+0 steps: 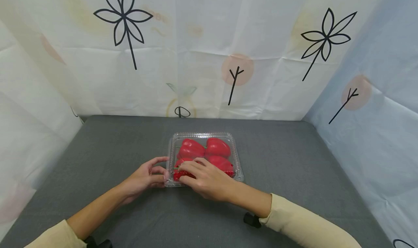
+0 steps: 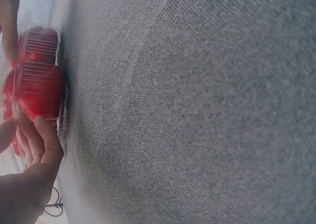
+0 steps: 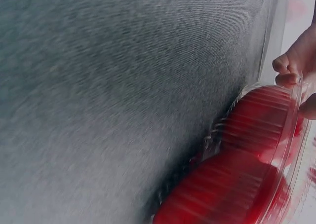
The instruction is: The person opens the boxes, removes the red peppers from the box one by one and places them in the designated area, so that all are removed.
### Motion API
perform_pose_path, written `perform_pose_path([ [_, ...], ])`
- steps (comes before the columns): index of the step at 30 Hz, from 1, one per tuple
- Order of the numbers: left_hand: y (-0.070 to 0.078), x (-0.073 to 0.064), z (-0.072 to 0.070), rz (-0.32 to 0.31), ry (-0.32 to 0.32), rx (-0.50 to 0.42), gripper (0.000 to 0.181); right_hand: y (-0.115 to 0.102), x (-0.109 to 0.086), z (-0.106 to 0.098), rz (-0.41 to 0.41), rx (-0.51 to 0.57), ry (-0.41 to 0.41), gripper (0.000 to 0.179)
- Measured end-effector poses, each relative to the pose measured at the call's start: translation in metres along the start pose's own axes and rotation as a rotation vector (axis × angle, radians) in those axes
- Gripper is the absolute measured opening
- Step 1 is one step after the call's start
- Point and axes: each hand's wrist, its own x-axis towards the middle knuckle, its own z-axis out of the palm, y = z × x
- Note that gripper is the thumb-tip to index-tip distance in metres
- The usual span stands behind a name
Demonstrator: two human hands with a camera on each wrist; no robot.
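Note:
A clear plastic clamshell box [image 1: 239, 168] with several red bell peppers [image 1: 192, 148] lies in the middle of the grey surface. At its left edge my left hand [image 1: 148, 177] holds the rim, the thumb on one side and fingers along the wall, also seen in the left wrist view [image 2: 37, 150]. My right hand [image 1: 207, 179] reaches over the front left part, its bent fingers resting on top of the box. It covers part of a front pepper. In the right wrist view, ribbed walls show the peppers [image 3: 222, 187] close up.
The grey cloth-covered table [image 1: 287, 161] extends around the box. A pale curtain [image 1: 202, 30] with leaf and tree drawings hangs behind it, and sheets stand at both sides. Black straps [image 1: 252, 219] sit at the wrists.

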Motion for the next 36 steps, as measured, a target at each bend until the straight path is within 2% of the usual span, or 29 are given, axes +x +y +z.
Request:
perform_pose_path([
  [4,0.002,-0.002,0.001,0.008,-0.005,0.000,0.078,0.004,-0.008,-0.005,0.005,-0.035,-0.003,0.046],
  [9,0.005,-0.004,0.000,0.009,-0.011,-0.018,0.080,0.010,-0.022,-0.012,0.095,-0.022,-0.028,0.058],
  [14,0.003,-0.003,-0.001,-0.009,0.001,-0.014,0.081,0.015,-0.041,-0.017,0.170,-0.065,-0.013,0.067],
  [23,0.004,-0.003,-0.001,-0.014,0.008,-0.001,0.079,0.019,-0.064,-0.023,0.408,-0.038,-0.058,0.087],
  [26,0.004,-0.003,-0.001,0.007,-0.004,0.002,0.078,0.018,-0.068,-0.023,0.516,-0.031,-0.070,0.090],
  [30,0.005,-0.004,0.000,0.026,-0.013,0.015,0.078,0.016,-0.072,-0.023,0.630,0.032,-0.073,0.092],
  [33,0.005,-0.005,0.000,0.027,-0.012,0.023,0.078,0.016,-0.074,-0.022,0.652,0.068,-0.076,0.091],
  [36,0.005,-0.006,-0.001,0.033,-0.015,0.032,0.078,0.015,-0.074,-0.022,0.641,0.069,-0.091,0.089],
])
